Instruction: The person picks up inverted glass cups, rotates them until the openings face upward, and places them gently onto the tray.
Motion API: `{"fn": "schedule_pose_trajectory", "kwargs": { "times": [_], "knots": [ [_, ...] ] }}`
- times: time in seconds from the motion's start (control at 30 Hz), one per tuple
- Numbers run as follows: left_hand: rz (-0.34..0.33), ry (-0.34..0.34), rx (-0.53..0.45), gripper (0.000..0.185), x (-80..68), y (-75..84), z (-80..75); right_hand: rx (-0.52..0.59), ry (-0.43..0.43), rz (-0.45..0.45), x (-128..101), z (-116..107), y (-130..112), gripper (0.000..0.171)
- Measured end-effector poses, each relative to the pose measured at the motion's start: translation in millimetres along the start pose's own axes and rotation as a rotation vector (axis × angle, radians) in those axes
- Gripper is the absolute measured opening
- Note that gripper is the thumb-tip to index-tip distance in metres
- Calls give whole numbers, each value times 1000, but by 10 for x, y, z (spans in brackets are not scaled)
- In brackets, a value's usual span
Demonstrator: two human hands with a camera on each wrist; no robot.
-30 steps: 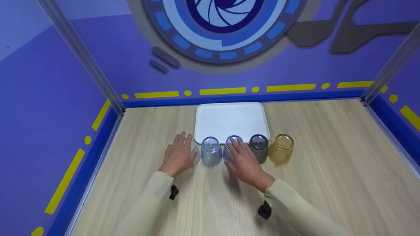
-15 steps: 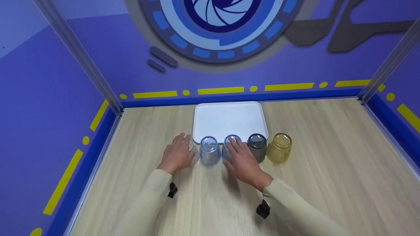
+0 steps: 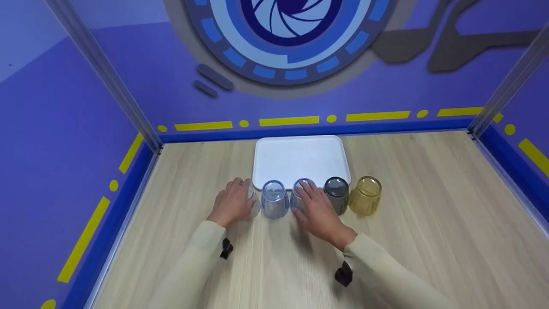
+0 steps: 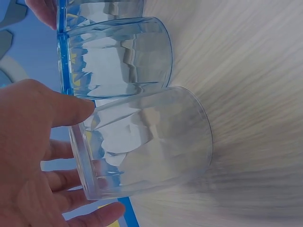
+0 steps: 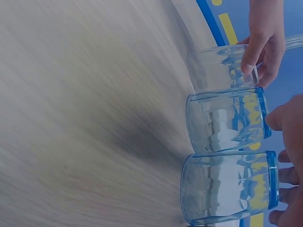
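Note:
Five cups stand upside down in a row on the wooden table. My left hand (image 3: pixel 233 201) covers the clear cup (image 3: pixel 254 202) at the left end. Thumb and fingers curl round its upturned base (image 4: pixel 151 137). Beside it stands a free blue cup (image 3: pixel 274 198). My right hand (image 3: pixel 319 210) reaches over the second blue cup (image 3: pixel 299 194). Its fingers lie on top and its thumb sits at the cup's left. In the right wrist view that hand (image 5: pixel 289 156) spreads round the cup's base (image 5: pixel 227 189) with a small gap showing.
A grey cup (image 3: pixel 336 193) and a yellow cup (image 3: pixel 366 195) finish the row on the right. A white tray (image 3: pixel 300 159) lies just behind the cups. Purple walls close in the table at the left, back and right.

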State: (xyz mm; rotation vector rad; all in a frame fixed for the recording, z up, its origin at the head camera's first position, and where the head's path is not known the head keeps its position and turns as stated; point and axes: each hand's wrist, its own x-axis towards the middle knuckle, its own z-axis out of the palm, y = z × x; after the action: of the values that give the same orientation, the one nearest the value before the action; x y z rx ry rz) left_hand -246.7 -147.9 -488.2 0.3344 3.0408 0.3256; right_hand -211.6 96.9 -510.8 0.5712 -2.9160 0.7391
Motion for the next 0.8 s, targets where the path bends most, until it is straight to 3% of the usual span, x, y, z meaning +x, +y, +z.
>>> {"fn": "schedule_pose_trajectory", "kwargs": {
  "times": [0.8],
  "knots": [
    [10,40,50,52,4,-14,-95,-13,63,-39,6,-13,2,55]
  ]
}}
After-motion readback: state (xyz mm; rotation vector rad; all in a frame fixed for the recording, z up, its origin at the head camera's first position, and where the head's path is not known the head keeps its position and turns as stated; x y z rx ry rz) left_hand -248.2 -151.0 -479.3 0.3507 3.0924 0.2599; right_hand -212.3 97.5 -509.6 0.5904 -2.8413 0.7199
